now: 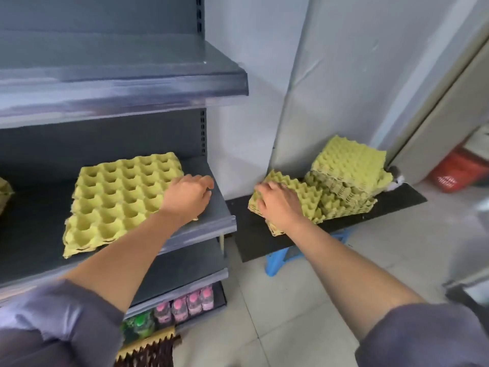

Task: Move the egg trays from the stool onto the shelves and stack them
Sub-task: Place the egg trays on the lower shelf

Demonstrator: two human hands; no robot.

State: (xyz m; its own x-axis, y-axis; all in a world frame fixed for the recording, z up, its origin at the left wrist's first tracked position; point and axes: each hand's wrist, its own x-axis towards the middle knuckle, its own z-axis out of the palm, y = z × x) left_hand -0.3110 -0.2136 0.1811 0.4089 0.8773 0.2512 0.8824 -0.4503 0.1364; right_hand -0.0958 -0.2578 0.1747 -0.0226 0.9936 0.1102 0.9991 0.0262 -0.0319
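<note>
We judge the task begun but far from done. On the middle shelf (pixel 219 207) lies a yellow egg tray (pixel 119 202), perhaps with another under it — we cannot count the layers. Two stacks are not yet moved: the near stack (pixel 307 197) and the far stack (pixel 346 165), which is tilted. Both are on a black board (pixel 397 197) laid over the blue stool (pixel 277 260). The right hand (pixel 277 205) curls its fingers over the left corner of the near stack and holds it. The left hand (pixel 188 198) is over the right edge of the egg tray with fingers loosely bent. Whether it pinches the tray we cannot tell — that corner is hidden under it. At the left border a further tray (pixel 4 192) is cut off.
</note>
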